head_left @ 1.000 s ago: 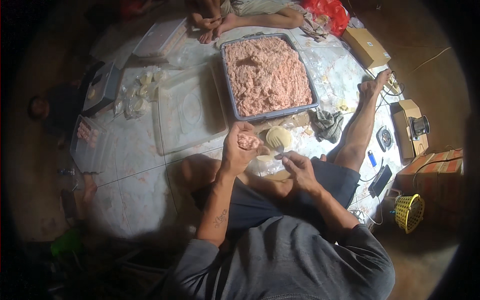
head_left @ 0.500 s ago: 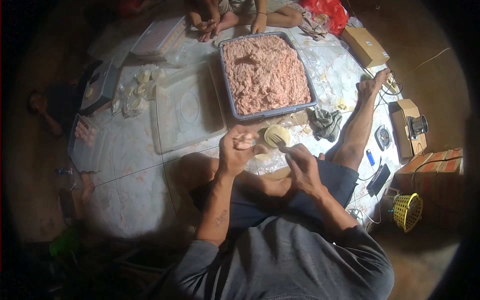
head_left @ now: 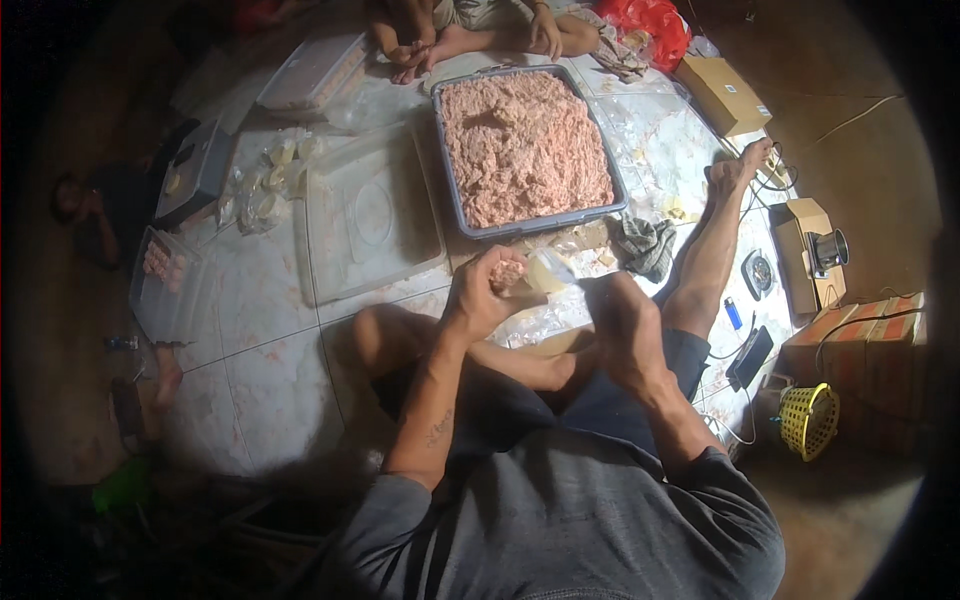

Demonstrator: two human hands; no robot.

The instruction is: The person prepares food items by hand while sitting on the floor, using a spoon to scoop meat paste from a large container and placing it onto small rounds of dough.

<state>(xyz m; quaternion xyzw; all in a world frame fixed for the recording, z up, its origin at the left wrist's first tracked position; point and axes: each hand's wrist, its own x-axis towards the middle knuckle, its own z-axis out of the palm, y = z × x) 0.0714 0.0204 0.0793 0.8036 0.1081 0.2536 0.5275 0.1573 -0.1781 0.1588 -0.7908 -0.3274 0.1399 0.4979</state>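
Note:
A large grey tub [head_left: 540, 225] heaped with pink minced meat [head_left: 525, 150] stands on the tiled floor in front of me. My left hand [head_left: 482, 295] is curled around a small lump of minced meat [head_left: 507, 273], thumb stretched to the right. Beside that thumb is a pale round wrapper [head_left: 546, 271], tilted; whether the hand touches it I cannot tell. My right hand [head_left: 628, 318] is closed just right of the wrapper. A fork showed in it earlier; its head is now hard to make out, blurred and partly hidden.
A clear tray [head_left: 315, 290] lies left of the tub, with wrapper packs [head_left: 265, 205] beyond. Filled pieces sit in a plastic box [head_left: 150, 290] far left. A striped cloth [head_left: 648, 248], blue lighter [head_left: 732, 314] and yellow basket [head_left: 808, 425] are at right. Another person's hand [head_left: 545, 32] is behind the tub.
My right hand has turned and moved right, away from the wrappers. The meat in my left hand shows more, and the pale wrapper is tilted. The other person's hand has left the tub's rim.

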